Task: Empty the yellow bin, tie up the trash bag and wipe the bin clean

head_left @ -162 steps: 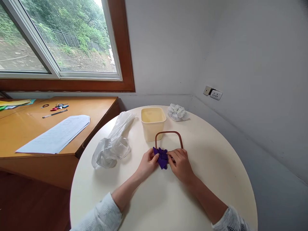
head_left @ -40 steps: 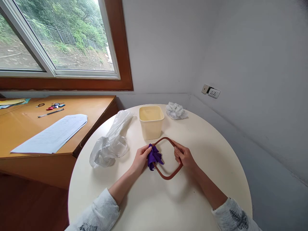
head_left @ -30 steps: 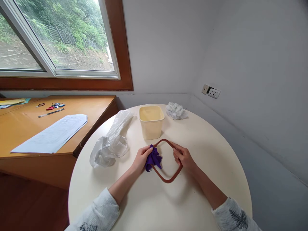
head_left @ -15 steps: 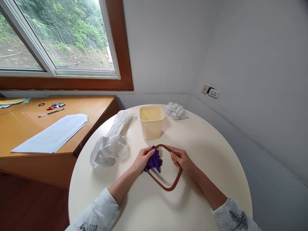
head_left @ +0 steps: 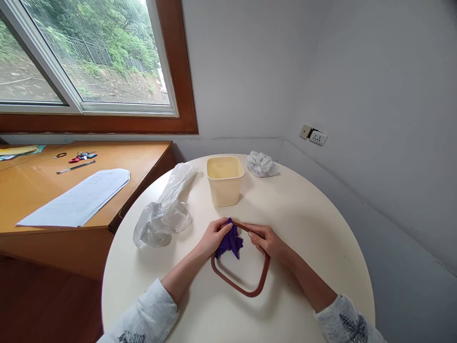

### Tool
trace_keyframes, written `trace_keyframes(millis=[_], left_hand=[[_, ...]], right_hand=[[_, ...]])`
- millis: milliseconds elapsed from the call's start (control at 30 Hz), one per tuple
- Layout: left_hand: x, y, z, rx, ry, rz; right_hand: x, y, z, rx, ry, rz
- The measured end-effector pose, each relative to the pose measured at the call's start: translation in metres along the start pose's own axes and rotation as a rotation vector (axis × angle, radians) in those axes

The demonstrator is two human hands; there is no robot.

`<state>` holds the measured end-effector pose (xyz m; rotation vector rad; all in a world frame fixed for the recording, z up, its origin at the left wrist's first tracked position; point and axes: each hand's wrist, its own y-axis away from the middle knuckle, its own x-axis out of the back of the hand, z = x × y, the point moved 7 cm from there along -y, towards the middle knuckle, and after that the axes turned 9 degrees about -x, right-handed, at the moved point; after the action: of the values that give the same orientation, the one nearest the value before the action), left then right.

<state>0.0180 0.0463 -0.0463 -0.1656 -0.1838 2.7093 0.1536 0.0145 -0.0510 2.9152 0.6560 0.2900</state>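
Observation:
Between my hands is a brown, rounded-square ring (head_left: pixel 252 292), a thin frame with an open middle. My left hand (head_left: pixel 214 238) is closed on a crumpled purple cloth (head_left: pixel 230 242) and presses it against the ring's left side. My right hand (head_left: pixel 269 242) grips the ring at its upper right corner, fingers along the far edge. Just beyond both hands stands a cream plastic bin (head_left: pixel 224 188), upright with its top open. The part of the ring under my left fingers is hidden.
Clear plastic bags (head_left: pixel 164 214) lie left of the bin on the round white table (head_left: pixel 310 295). A crumpled white bag (head_left: pixel 262 164) sits at the back right. The wooden desk (head_left: pixel 143 155) at left holds papers (head_left: pixel 78 197), a pen (head_left: pixel 75 166) and keys (head_left: pixel 84 156).
The ring has tilted, its near edge coming closer to me and more of its lower left corner showing. The purple cloth has shifted slightly right along with my left fingers.

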Motion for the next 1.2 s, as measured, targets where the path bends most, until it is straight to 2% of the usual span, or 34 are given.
trace_keyframes(millis=[100,200,400,533,733,967,1200], left_hand=[[0.0,0.0,0.001,-0.002,0.008,0.012],[0.003,0.0,0.0,0.002,0.048,0.077],[0.029,0.001,-0.004,-0.064,0.074,0.402],[0.038,0.003,-0.006,-0.094,0.096,0.493],[0.034,0.003,-0.009,-0.076,0.1,0.43],[0.025,0.001,-0.01,-0.039,0.135,0.34],[0.016,0.001,-0.011,-0.002,0.173,0.246]], right_hand=[[0.002,-0.002,0.003,-0.013,-0.036,0.056],[0.008,-0.006,0.007,-0.01,-0.153,0.135],[0.024,-0.01,0.011,0.066,-0.374,0.272],[0.025,-0.009,0.011,0.059,-0.429,0.296],[0.028,-0.005,0.013,0.018,-0.38,0.368],[0.038,-0.005,0.015,0.039,-0.359,0.452],[0.039,-0.005,0.015,0.032,-0.399,0.447]])
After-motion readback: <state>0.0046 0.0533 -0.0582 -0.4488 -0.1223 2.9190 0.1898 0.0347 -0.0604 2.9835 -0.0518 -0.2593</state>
